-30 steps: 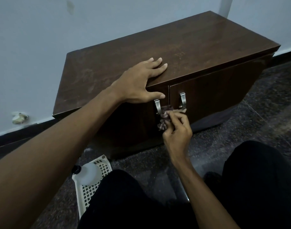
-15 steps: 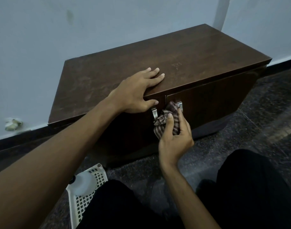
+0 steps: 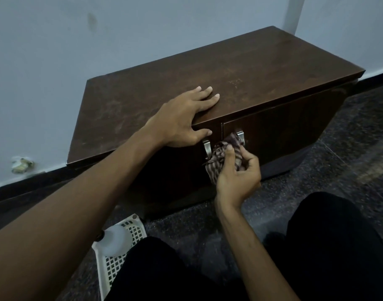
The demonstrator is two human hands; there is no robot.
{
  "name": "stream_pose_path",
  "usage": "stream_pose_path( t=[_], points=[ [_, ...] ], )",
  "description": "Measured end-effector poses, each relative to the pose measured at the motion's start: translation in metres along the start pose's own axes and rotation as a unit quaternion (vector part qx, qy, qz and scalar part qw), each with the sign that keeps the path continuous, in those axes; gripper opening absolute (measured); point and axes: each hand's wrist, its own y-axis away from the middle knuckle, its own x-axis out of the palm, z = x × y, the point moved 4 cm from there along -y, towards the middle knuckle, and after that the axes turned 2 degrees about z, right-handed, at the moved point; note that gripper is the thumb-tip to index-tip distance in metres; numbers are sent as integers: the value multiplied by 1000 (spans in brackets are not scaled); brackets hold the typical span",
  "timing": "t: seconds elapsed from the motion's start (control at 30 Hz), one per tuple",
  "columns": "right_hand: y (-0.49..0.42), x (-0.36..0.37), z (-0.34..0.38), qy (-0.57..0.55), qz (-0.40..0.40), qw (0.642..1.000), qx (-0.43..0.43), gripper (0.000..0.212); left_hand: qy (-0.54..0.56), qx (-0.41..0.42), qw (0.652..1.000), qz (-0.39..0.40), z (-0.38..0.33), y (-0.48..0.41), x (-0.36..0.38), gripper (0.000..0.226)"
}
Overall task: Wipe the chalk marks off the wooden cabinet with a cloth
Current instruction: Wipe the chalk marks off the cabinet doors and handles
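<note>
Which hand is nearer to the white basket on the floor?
Right. The right hand, holding the striped cloth against the cabinet front, is lower and closer to the white basket. The left hand rests higher, on the cabinet's top edge.

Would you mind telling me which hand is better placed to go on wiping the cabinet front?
The right hand: it grips the cloth against the door by the handles. The left hand lies flat on the cabinet top.

A plain room in a home, low dark wooden cabinet [image 3: 208, 88] stood against a pale painted wall [image 3: 99, 40], speckled stone floor [image 3: 338, 153] before the cabinet, white plastic basket [image 3: 118, 259] beside it.
</note>
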Motion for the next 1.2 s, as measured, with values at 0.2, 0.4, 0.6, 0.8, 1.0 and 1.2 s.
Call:
stream_pose_path(
  t=[0.2,0.4,0.6,0.8,1.0,1.2],
  points=[
    [4,-1,-13,8,-19,999,29,23,-3,2,1000,-3,1,0,-1,85],
    [6,4,7,24,-10,999,-47,19,4,0,1000,-5,0,0,0,86],
    [8,-6,-11,32,-7,999,-12,23,-3,3,1000,-7,1,0,-1,85],
    [4,-2,1,34,10,998,-50,18,0,0,1000,-10,1,-1,0,85],
    [6,-5,-7,45,15,998,-33,22,3,1,1000,-10,2,0,1,86],
    [6,2,17,43,24,993,-108,17,-5,1,1000,-8,2,0,-1,87]
  ],
)
